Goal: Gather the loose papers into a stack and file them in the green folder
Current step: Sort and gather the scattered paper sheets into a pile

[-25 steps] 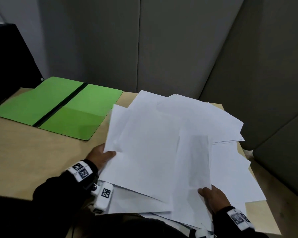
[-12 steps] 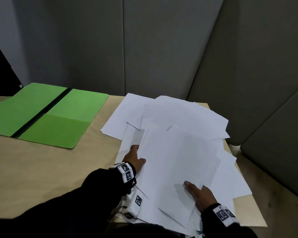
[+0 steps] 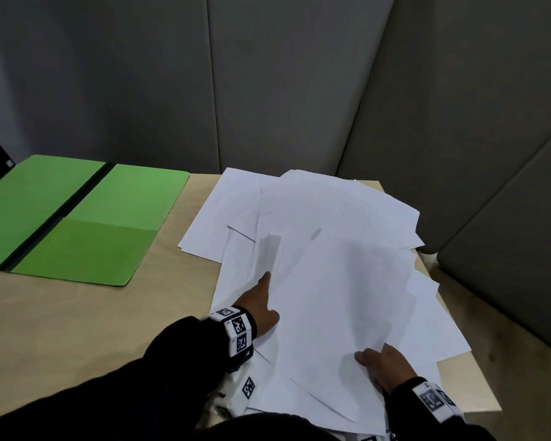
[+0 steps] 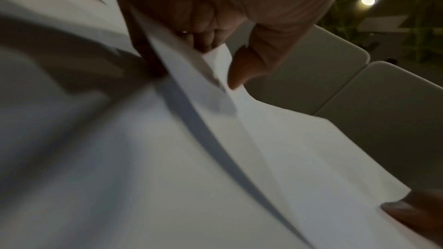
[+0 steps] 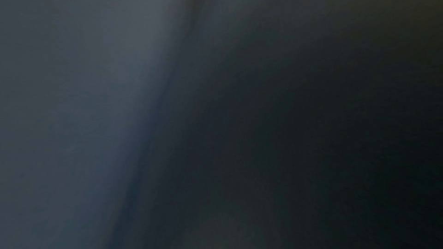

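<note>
The green folder (image 3: 86, 218) lies open and flat at the table's back left. Loose white papers (image 3: 325, 202) are fanned over the right half of the table. My left hand (image 3: 263, 305) pinches the left edge of a top bundle of sheets (image 3: 341, 297); in the left wrist view the paper edge (image 4: 215, 58) runs between curled fingers and thumb (image 4: 244, 67). My right hand (image 3: 380, 361) holds the bundle's near edge, thumb on top, fingers hidden beneath. The right wrist view is dark and shows nothing.
The wooden table (image 3: 77, 329) shows bare wood between the folder and my left arm. Grey padded panels (image 3: 299, 90) close off the back and right. Some sheets hang over the table's near and right edges (image 3: 452, 338).
Both hands have carried the top bundle rightward and lowered it over the spread pile. The left hand has shifted right, away from the folder.
</note>
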Available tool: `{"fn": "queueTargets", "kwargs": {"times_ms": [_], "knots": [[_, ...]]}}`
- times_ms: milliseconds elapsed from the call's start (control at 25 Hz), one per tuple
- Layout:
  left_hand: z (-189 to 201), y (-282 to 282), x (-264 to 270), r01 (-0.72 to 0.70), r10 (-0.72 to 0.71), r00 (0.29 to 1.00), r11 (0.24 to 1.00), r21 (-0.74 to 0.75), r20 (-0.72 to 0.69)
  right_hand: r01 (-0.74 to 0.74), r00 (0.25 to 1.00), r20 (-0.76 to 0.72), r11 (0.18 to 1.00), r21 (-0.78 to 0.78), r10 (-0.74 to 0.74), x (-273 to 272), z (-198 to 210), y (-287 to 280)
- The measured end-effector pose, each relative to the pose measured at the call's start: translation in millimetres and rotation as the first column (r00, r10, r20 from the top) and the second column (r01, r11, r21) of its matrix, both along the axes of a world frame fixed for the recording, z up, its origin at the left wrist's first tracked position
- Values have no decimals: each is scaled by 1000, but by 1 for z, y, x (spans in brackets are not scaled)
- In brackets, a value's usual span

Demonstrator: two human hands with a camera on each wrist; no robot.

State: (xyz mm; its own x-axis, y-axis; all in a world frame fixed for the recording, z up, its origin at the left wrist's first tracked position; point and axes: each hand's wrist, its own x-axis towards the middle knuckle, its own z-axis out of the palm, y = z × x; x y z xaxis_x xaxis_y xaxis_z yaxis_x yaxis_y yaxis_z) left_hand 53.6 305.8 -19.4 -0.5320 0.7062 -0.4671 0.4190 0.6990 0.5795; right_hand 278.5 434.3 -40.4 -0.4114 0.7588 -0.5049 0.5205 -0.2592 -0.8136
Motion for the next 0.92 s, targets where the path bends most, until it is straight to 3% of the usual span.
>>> {"fn": "queueTargets", "kwargs": {"times_ms": [120,280,400,640,800,920], "knots": [[0,-10,-31,3,-2,993,1000,11,-116,-13,1000,-3,1000,22,13,2,2,-3],[11,-6,-117,-240,232,925,971,9,-301,38,999,-5,999,-9,-38,-1,4,-6],[12,3,-171,-386,346,865,922,-39,-364,69,998,-12,998,-6,-69,-4,2,-7],[-3,24,-205,-392,277,818,910,-135,-504,150,989,3,986,-71,-151,-7,6,-10],[-1,38,-211,-400,317,821,913,-81,-475,198,978,-42,975,-103,-204,-10,12,-14],[3,48,-219,-378,325,880,920,-98,-347,221,968,-95,967,-129,-234,-11,15,-18]]}}
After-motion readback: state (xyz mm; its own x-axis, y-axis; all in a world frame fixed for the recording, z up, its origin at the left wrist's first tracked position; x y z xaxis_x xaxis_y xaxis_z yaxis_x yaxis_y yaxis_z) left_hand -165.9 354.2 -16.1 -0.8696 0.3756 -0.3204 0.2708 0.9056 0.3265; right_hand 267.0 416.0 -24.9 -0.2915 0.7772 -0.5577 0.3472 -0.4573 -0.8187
